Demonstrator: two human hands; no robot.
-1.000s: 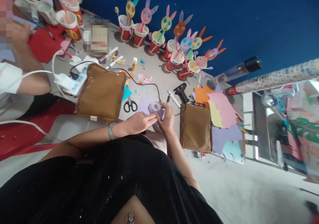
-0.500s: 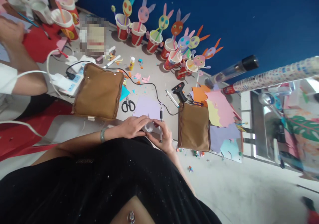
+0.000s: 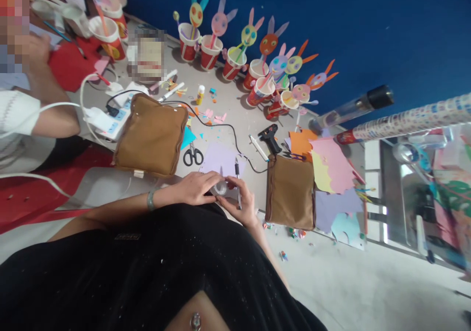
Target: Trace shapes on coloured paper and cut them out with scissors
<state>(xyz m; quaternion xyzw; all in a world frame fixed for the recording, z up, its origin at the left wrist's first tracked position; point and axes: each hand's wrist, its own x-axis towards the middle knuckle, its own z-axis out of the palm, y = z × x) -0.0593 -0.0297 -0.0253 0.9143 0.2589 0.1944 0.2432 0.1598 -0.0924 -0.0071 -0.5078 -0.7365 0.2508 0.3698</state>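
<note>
Between my hands, at the table's near edge, is a small round translucent piece point(image 3: 221, 188) that looks like a roll of clear tape. My left hand point(image 3: 196, 188) has its fingers closed on the left side of it. Across from it, my right hand point(image 3: 241, 203) curls its thumb and index finger round the right side. A black and clear pen point(image 3: 237, 169) is held in my right hand, tip pointing away from me. Just beyond my hands lies a sheet of lilac paper point(image 3: 219, 158). Black-handled scissors point(image 3: 193, 156) rest to its left.
Brown cushions point(image 3: 150, 135) point(image 3: 290, 191) lie on either side. A glue gun point(image 3: 270, 137) with a black cable is at right. Paper cups point(image 3: 211, 51) with paper rabbits line the blue wall. Another person's arm point(image 3: 55, 105) is at left, near a power strip point(image 3: 117, 120).
The whole view has shifted slightly, so the table's things sit further right. My hands keep their hold, and the round piece shows a little more between them.
</note>
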